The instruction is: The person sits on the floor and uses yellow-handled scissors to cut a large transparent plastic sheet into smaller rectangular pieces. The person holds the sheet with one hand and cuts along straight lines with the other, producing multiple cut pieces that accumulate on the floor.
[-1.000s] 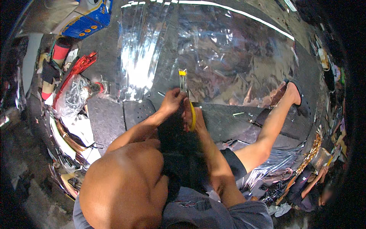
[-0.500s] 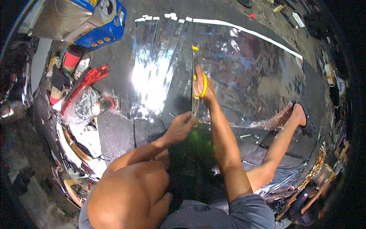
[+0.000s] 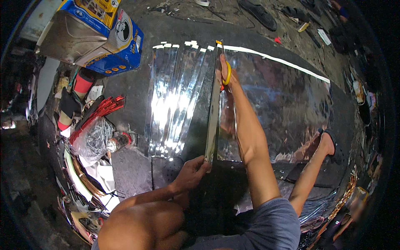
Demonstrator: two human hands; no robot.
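My right hand (image 3: 231, 79) reaches to the far edge of a shiny silver sheet (image 3: 283, 108), closed around yellow-handled scissors (image 3: 228, 71). The blades lie near the sheet's white-edged far border and are partly hidden by the fingers. A long narrow strip (image 3: 213, 125) runs along the sheet's left side, with a gap between them. Its near end is pinched in my left hand (image 3: 191, 173), fingers closed. To the left, several cut silver strips (image 3: 168, 104) with white far ends lie side by side, partly overlapping and glaring with light.
A blue and yellow metal can (image 3: 112, 46) lies at the far left. Red strips (image 3: 102, 109), a clear plastic bag (image 3: 92, 139) and a small jar (image 3: 118, 141) clutter the left side. A dark sandal (image 3: 257, 14) is at the back. My shod foot (image 3: 328, 143) rests by the sheet's right edge.
My right hand and the scissors have moved to the sheet's far edge. The strip now stands apart from the sheet over a longer stretch. My left hand is lower in the view, still pinching its end.
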